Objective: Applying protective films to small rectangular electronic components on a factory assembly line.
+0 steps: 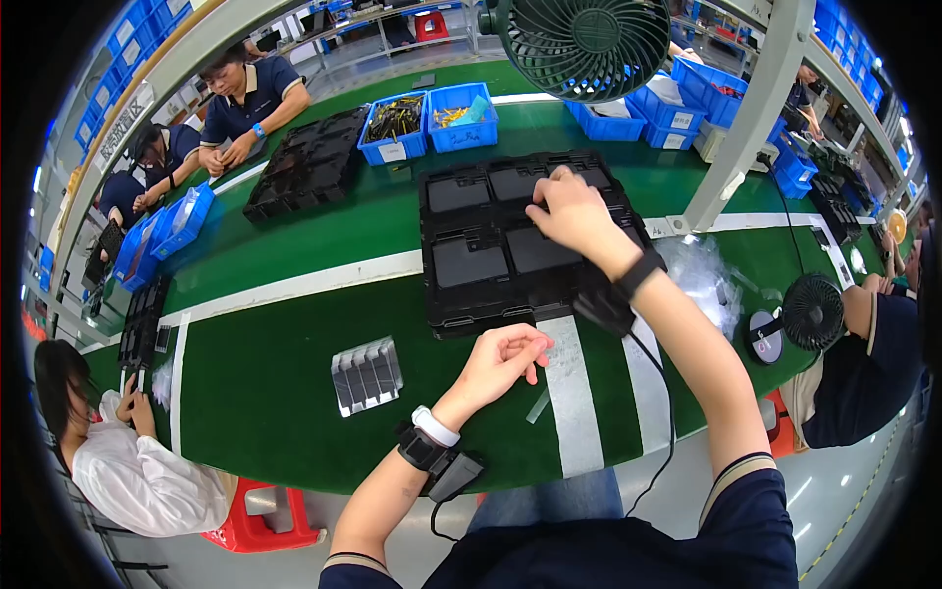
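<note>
Tray (471, 294): a black moulded tray is laid on the green bench (275, 393), straight ahead of the person, across a white stripe.
Right hand (574, 216): it is stretched over the tray's far right part, fingers bent down onto a flat black panel (545, 245); whether anything is gripped cannot be told.
Left hand (500, 358): it is held just in front of the tray's near edge, apart from it, fingers loosely curled; nothing is seen in it.
Count: one tray under the hands, four dark panels seen seated in its pockets; one ribbed grey holder (366, 375) to the left; a second black tray (309, 162) farther off; two blue bins (427, 123) behind it.
Look: the tray is glossy black, roughly square, with raised ribs between rectangular pockets.
Wrists: a dark band with a cable is worn on each.
</note>
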Available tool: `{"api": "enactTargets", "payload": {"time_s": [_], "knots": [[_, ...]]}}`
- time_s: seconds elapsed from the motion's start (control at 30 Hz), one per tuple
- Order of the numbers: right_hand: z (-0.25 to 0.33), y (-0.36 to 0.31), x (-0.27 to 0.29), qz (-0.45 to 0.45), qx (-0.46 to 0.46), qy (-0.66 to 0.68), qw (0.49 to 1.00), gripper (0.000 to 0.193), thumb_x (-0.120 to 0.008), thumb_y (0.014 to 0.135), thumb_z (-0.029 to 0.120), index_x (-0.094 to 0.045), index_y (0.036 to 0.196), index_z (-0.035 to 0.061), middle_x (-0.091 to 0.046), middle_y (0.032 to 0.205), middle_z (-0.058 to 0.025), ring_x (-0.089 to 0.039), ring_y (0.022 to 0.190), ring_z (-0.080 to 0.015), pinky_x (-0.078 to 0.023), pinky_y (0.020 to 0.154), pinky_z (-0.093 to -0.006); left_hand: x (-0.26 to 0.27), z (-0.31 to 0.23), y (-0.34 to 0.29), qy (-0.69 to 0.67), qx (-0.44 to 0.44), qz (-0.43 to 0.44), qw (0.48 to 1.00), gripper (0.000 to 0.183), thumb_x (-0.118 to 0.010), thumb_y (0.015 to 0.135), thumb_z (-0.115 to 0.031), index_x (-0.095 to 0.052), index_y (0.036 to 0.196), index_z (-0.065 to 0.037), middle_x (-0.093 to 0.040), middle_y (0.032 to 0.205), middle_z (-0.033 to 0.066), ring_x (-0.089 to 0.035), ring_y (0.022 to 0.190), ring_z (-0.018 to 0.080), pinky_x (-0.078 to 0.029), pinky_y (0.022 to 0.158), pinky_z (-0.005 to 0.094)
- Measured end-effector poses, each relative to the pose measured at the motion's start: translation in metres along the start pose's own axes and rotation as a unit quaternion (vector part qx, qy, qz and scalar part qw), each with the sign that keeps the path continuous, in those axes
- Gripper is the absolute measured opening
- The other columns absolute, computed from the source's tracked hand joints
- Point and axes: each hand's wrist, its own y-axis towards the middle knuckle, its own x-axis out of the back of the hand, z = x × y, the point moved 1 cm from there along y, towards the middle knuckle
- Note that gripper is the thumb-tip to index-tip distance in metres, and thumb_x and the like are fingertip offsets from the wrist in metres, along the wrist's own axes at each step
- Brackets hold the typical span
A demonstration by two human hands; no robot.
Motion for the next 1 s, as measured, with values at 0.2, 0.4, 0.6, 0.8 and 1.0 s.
{"api": "enactTargets", "payload": {"time_s": [0.2, 0.4, 0.6, 0.8, 1.0], "knots": [[0.061, -0.11, 0.053, 0.242, 0.087, 0.025, 0.966, 0.04, -0.059, 0.078, 0.042, -0.062, 0.063, 0.0053, -0.06, 0.065, -0.015, -0.06, 0.064, -0.0325, -0.049, 0.061, -0.0412, 0.006, -0.002, -0.002, -0.025, -0.002, -0.057, 0.998, 0.016, -0.051, 0.09, -0.014, -0.059, 0.089, 0.0, -0.057, 0.069, 0.0026, -0.053, 0.054, 0.0065, -0.043, 0.051, 0.0191], [0.054, -0.174, 0.029, 0.271, 0.099, 0.103, 0.952, 0.028, -0.058, 0.079, 0.032, -0.058, 0.073, 0.004, -0.061, 0.063, -0.0129, -0.062, 0.06, -0.0322, -0.05, 0.054, -0.0434, -0.001, -0.006, 0.001, -0.014, 0.01, -0.05, 0.999, 0.017, -0.052, 0.09, -0.016, -0.06, 0.086, -0.002, -0.056, 0.065, 0.0003, -0.053, 0.053, 0.0068, -0.041, 0.05, 0.0188], [-0.019, -0.153, 0.087, 0.093, -0.142, -0.033, 0.985, 0.029, -0.065, 0.071, 0.028, -0.056, 0.058, 0.0036, -0.058, 0.06, -0.0156, -0.059, 0.061, -0.0332, -0.048, 0.054, -0.0416, 0.004, -0.006, -0.003, 0.007, 0.01, -0.05, 0.999, 0.016, -0.052, 0.09, -0.015, -0.06, 0.086, -0.002, -0.056, 0.065, 0.0004, -0.053, 0.053, 0.0072, -0.041, 0.05, 0.019], [-0.039, -0.127, 0.097, -0.056, -0.155, 0.098, 0.981, 0.029, -0.069, 0.075, 0.024, -0.053, 0.061, 0.0034, -0.047, 0.047, -0.0077, -0.048, 0.043, -0.0231, -0.037, 0.044, -0.0332, 0.0, -0.007, -0.001, 0.012, 0.017, -0.043, 0.999, 0.016, -0.052, 0.09, -0.015, -0.06, 0.087, -0.001, -0.056, 0.066, 0.0005, -0.053, 0.053, 0.0073, -0.041, 0.051, 0.019], [-0.041, -0.12, 0.039, -0.19, -0.03, 0.187, 0.963, 0.02, -0.065, 0.078, 0.01, -0.05, 0.065, 0.0046, -0.037, 0.044, -0.003, -0.034, 0.039, -0.0134, -0.028, 0.041, -0.0285, 0.001, -0.005, -0.002, 0.01, 0.009, -0.036, 0.999, 0.017, -0.051, 0.09, -0.015, -0.06, 0.089, -0.001, -0.056, 0.067, 0.0007, -0.053, 0.054, 0.0072, -0.042, 0.051, 0.0188]]}}
